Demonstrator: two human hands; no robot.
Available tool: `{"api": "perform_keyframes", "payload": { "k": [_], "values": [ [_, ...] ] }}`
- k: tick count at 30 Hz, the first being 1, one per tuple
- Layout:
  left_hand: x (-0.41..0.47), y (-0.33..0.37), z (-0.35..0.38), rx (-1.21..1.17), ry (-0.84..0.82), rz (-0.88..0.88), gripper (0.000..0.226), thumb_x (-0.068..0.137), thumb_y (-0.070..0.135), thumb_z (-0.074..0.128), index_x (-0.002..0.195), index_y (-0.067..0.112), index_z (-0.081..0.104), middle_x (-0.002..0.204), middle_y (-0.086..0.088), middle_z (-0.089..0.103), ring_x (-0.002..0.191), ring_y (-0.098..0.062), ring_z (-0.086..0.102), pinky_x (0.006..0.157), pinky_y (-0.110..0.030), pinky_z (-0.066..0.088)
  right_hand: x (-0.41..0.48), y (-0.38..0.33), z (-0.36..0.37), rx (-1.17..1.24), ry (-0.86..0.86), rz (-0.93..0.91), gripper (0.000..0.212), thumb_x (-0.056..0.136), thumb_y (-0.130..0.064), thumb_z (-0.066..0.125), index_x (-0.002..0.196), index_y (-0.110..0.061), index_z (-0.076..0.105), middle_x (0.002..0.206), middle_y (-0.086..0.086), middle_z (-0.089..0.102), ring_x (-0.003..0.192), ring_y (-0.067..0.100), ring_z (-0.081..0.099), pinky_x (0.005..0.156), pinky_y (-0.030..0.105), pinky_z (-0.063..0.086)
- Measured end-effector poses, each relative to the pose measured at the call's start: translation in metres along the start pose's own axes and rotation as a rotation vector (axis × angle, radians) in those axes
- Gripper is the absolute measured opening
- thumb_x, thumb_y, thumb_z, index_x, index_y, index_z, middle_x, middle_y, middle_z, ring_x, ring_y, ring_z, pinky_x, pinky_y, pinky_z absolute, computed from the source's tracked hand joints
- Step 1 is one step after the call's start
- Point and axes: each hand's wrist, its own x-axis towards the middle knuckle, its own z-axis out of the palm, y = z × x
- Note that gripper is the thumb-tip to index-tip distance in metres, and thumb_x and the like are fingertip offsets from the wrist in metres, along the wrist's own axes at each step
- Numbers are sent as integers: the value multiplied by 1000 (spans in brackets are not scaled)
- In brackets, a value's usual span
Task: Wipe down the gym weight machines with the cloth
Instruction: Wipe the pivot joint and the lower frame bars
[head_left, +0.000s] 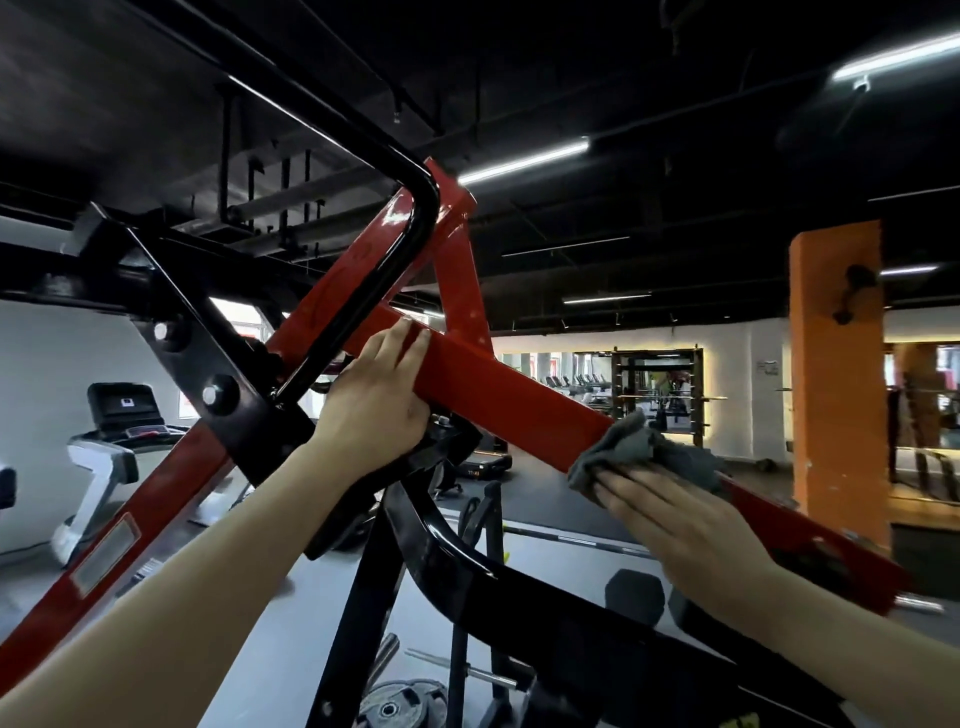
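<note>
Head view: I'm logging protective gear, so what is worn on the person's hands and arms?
Nothing shows: the left hand and the right hand are bare, without gloves, rings or watch, and both forearms are uncovered, no sleeve in view.

I've got a treadmill (111, 447) far left by the white wall and an orange pillar (839, 374) on the right. Weight plates (402, 701) lie on the grey floor bottom centre, a barbell (561, 538) on the floor mid-frame. Power rack (657, 384) in the background. Ceiling light strips (522, 162) lit.
</note>
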Motion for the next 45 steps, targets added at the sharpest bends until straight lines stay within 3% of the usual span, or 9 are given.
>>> {"api": "perform_keyframes", "payload": {
  "k": [5, 11, 20, 24, 31, 34, 36, 40, 45],
  "values": [
    [0, 2, 4, 12, -24, 20, 84, 86, 26, 58, 162, 13, 25, 170, -8, 17, 153, -27, 23, 100, -51, 55, 82, -26, 4, 42, 54, 39, 73, 80, -4, 57, 152, -11, 52, 158, 7, 48, 148, 27, 44, 123, 45, 23],
    [0, 3, 4, 1, -24, 36, 87, 82, 17, 58, 162, 14, 25, 170, -7, 17, 154, -24, 23, 98, -45, 55, 182, -62, -2, 117, 39, 131, 68, 88, -17, 39, 156, -14, 45, 163, 5, 41, 154, 23, 32, 130, 40, 15],
    [-6, -10, -2, 28, -42, 32, 84, 86, 22, 60, 162, 16, 27, 171, -8, 16, 152, -30, 27, 102, -50, 53, 74, -49, 19, 123, 43, 147, 62, 98, -16, 34, 160, -14, 38, 165, 3, 37, 154, 24, 31, 129, 43, 22],
    [-10, 16, 5, -4, -74, 6, 89, 88, 30, 63, 163, 10, 20, 171, -11, 8, 155, -31, 16, 116, -54, 41, 27, -50, 21, 113, 49, 236, 63, 100, -14, 41, 162, -14, 32, 167, 4, 34, 155, 24, 30, 128, 43, 25],
    [-23, 29, 3, -50, -98, 14, 84, 86, 28, 64, 162, 15, 29, 172, -8, 15, 155, -29, 25, 119, -52, 38, 88, -55, 8, 124, 57, 239, 67, 97, -15, 51, 161, -13, 34, 167, 4, 33, 155, 23, 29, 129, 41, 19],
    [-27, 28, -7, -142, -12, 84, 61, 84, 18, 60, 144, 11, 54, 154, -8, 49, 137, -29, 51, 108, -50, 49, 145, -47, -4, 134, 61, 157, 65, 89, -12, 59, 154, -14, 48, 162, 4, 44, 150, 23, 37, 128, 41, 25],
    [-31, 24, -19, -169, 122, 141, 47, 82, 16, 50, 127, 10, 64, 130, -4, 63, 117, -26, 60, 95, -44, 52, 173, -45, -14, 202, 91, 141, 53, 83, -6, 71, 135, -16, 67, 142, 1, 63, 134, 22, 54, 116, 42, 44],
    [-30, -1, -50, -181, 389, 39, 37, 79, 13, 51, 114, 9, 63, 114, -3, 61, 103, -23, 56, 89, -37, 48, 203, -43, -33, 384, 201, 150, 39, 82, 2, 76, 116, -17, 72, 117, -3, 71, 110, 21, 64, 86, 43, 61],
    [-3, -39, -71, -226, 455, -140, 30, 91, 23, 58, 119, 12, 59, 117, 1, 56, 108, -18, 51, 96, -33, 45, 241, -15, -49, 433, 519, 227, 33, 97, -5, 61, 129, -10, 70, 128, 3, 67, 118, 21, 62, 96, 38, 59]
  ]
}}
